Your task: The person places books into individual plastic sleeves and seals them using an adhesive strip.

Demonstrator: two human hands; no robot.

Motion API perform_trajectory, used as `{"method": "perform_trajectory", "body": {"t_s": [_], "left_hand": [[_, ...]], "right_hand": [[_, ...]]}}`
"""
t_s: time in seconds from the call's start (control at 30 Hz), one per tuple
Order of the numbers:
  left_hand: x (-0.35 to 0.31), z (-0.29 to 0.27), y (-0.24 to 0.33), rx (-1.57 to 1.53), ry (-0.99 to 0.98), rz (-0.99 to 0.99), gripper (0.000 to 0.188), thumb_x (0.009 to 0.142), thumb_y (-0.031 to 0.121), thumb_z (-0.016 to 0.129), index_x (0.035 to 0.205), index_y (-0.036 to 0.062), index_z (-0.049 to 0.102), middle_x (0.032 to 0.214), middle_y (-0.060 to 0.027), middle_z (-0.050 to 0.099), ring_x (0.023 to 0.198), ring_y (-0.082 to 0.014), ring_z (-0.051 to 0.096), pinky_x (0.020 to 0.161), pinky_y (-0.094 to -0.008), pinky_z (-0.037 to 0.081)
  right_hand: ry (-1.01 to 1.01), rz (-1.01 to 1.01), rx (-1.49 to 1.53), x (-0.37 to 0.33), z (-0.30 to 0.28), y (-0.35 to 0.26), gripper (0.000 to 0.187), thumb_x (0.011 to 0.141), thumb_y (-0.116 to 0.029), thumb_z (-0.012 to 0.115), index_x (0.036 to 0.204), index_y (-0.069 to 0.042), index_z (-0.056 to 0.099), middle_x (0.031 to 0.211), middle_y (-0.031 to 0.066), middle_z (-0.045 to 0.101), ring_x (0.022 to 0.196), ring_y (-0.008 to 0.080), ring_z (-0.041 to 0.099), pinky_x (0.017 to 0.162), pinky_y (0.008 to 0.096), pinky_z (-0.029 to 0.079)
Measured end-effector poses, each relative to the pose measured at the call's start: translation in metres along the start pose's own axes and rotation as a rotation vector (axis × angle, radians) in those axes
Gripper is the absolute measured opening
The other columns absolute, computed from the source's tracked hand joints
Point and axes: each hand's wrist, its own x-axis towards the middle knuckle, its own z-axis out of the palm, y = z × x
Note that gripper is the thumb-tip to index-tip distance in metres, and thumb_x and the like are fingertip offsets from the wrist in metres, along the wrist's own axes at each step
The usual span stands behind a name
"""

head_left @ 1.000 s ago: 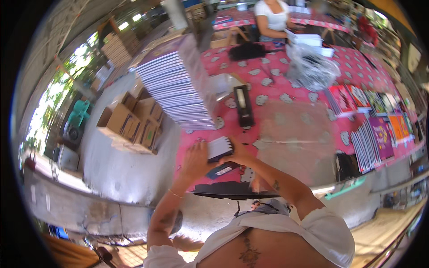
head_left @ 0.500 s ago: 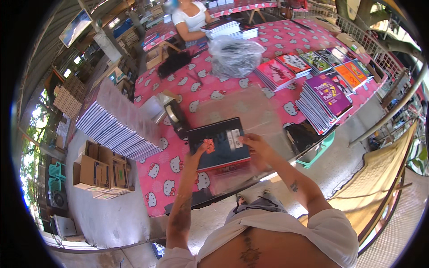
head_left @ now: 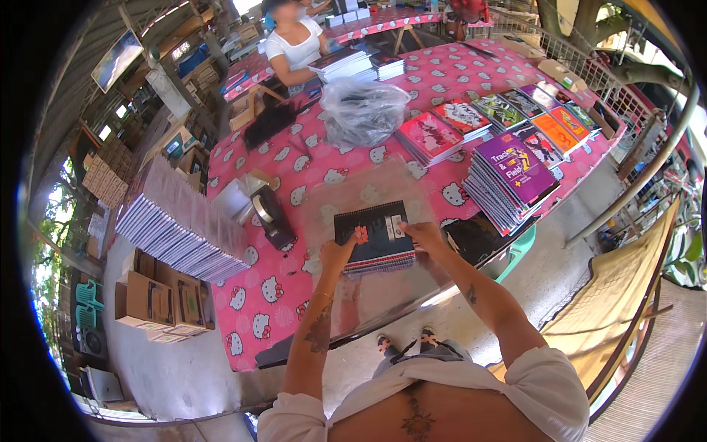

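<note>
With my left hand (head_left: pixel 340 255) and right hand (head_left: pixel 428 239) I'm pinching dark notebooks (head_left: pixel 377 237); brown boxes (head_left: pixel 151 302) are sitting beside the pink table (head_left: pixel 230 315).

Dark-covered notebook stack (head_left: pixel 374 241), pink tablecloth (head_left: pixel 239 320) with white cat heads, purple notebook cover (head_left: pixel 515 168)

Wide fisheye view from head, down onto table (head_left: pixel 247 315)

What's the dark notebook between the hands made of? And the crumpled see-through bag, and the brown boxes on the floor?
The dark notebook has a flat, smooth-looking cover, probably card; the loops along its far edge could be metal or plastic. The crumpled bag seems thin, shiny plastic: see-through and wrinkly. The brown boxes look like dull cardboard, with flat, folded sides.
</note>
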Motion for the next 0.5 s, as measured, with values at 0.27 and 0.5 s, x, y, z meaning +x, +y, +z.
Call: {"method": "perform_trajectory", "body": {"t_s": [0.27, 0.5], "left_hand": [[-0.073, -0.037, -0.110, -0.116, -0.767, 0.485, 0.047, 0.083, 0.045, 0.073, 0.105, 0.0029, 0.068, 0.098, -0.0165, 0.070, 0.098, -0.0260, 0.066, 0.076, -0.0435, 0.052], [-0.115, -0.068, -0.078, -0.055, -0.407, 0.309, 0.015, 0.082, 0.016, 0.070, 0.094, 0.0087, 0.065, 0.084, -0.0100, 0.066, 0.082, -0.0305, 0.063, 0.073, -0.0400, 0.051]], "right_hand": [[-0.288, -0.861, -0.569, -0.083, -0.037, 0.053, 0.020, 0.081, -0.028, 0.074, 0.085, -0.010, 0.066, 0.074, 0.0063, 0.062, 0.073, 0.0229, 0.063, 0.065, 0.0369, 0.049], [-0.352, -0.758, -0.894, -0.096, -0.018, 0.037, 0.012, 0.088, -0.020, 0.063, 0.099, -0.016, 0.064, 0.090, 0.0062, 0.067, 0.088, 0.0279, 0.066, 0.074, 0.0440, 0.050]]}}
